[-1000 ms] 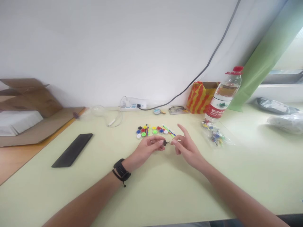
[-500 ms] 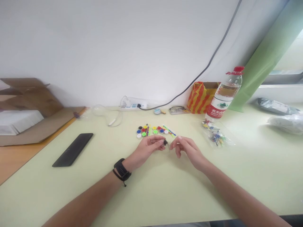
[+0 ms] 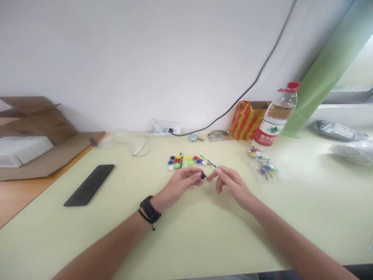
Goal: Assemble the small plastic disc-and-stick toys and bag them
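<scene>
Left hand (image 3: 179,184) pinching small black stemmed piece (image 3: 203,175) above pale-green tabletop (image 3: 186,241) | right hand (image 3: 233,187) at its tip (grip unclear) | piece seemingly mid-work; coloured round plastic discs (image 3: 190,163) lie loose beyond

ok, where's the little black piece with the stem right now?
Head view, right of and below centre: the black piece is pinched in the left hand, right hand close beside it, coloured discs just beyond.
</scene>
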The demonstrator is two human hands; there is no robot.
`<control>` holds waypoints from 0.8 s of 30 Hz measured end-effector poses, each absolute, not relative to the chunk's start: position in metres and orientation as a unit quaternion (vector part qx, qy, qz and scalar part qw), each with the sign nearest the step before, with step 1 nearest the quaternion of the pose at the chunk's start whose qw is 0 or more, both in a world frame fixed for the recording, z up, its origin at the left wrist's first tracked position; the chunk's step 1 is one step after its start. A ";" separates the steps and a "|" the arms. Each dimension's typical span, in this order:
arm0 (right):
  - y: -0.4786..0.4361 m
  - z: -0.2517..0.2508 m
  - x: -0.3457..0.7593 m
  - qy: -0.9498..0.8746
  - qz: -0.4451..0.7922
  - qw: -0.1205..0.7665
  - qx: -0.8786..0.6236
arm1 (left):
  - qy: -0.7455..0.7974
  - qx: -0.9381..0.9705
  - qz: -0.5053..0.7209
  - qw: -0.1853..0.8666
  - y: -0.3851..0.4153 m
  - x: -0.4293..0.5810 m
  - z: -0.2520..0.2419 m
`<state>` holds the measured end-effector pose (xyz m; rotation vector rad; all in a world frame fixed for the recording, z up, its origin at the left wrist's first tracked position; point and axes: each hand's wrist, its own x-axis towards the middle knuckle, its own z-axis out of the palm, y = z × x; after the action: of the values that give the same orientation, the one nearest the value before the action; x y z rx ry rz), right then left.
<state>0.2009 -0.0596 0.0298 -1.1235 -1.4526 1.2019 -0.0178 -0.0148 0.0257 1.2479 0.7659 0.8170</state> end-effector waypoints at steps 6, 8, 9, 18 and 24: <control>-0.059 0.024 0.195 -0.520 0.496 0.510 -0.472 | 0.345 0.540 0.381 0.667 -0.014 -0.017 0.027; -0.058 0.021 0.194 -0.505 0.496 0.518 -0.480 | 0.346 0.535 0.385 0.668 -0.014 -0.016 0.027; -0.057 0.020 0.194 -0.509 0.501 0.510 -0.479 | 0.346 0.532 0.386 0.669 -0.014 -0.016 0.026; -0.055 0.019 0.201 -0.538 0.560 0.478 -0.411 | 0.345 0.528 0.390 0.671 -0.013 -0.018 0.024; -0.055 0.019 0.202 -0.548 0.537 0.478 -0.428 | 0.346 0.538 0.383 0.667 -0.013 -0.018 0.024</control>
<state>0.2025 -0.0549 0.0187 -1.0449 -1.3382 1.3114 -0.0181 -0.0131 0.0244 1.2135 0.7806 0.8643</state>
